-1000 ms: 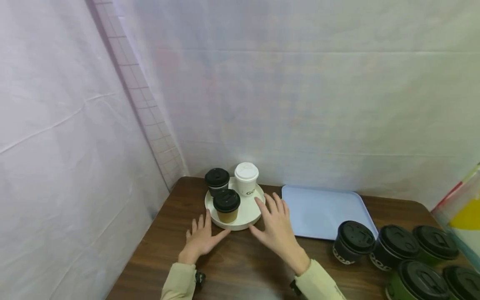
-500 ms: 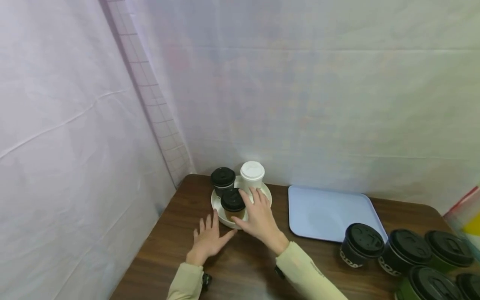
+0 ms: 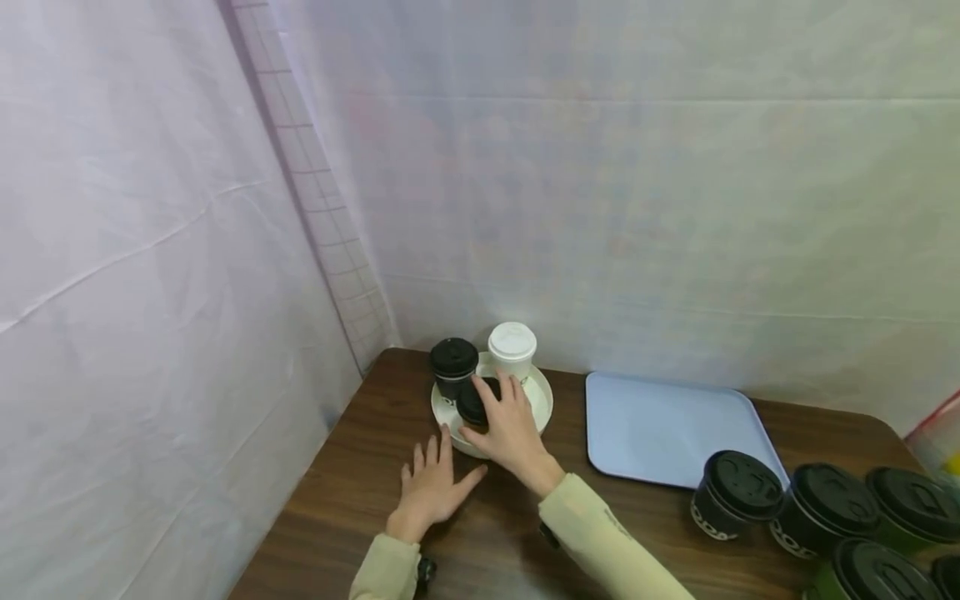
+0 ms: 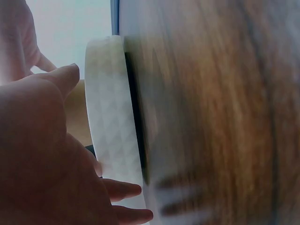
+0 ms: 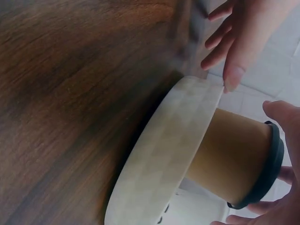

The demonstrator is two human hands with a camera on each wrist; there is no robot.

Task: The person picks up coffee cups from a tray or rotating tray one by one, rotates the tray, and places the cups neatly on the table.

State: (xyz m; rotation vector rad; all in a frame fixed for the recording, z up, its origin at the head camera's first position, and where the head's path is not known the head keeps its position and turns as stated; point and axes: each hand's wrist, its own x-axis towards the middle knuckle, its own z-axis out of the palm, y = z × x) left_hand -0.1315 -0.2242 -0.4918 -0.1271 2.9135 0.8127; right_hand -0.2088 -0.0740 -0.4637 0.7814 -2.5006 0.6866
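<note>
A round white tray [image 3: 545, 410] holds three lidded paper cups. Foremost is a brown cup [image 5: 228, 152] with a black lid [image 3: 470, 407]. My right hand [image 3: 512, 429] reaches around that lid with thumb and fingers spread; a small gap shows at the thumb in the right wrist view. Behind it stand a black cup [image 3: 453, 367] and a white cup [image 3: 513, 348]. My left hand [image 3: 431, 492] lies at the tray's front left, fingers straight and spread, holding nothing. In the left wrist view its fingertips [image 4: 126, 190] are close to the tray's side wall; contact cannot be told.
A light blue rectangular tray [image 3: 671, 429] lies to the right on the wooden table [image 3: 337, 500]. In front of it stand several black-lidded cups, among them a black cup [image 3: 735, 496] and a green cup [image 3: 862, 575]. White sheeting [image 3: 600, 208] hangs behind the table.
My right hand has moved left from the tray's right side to around the brown cup. The left hand stays near the front left rim. The head view has shifted slightly.
</note>
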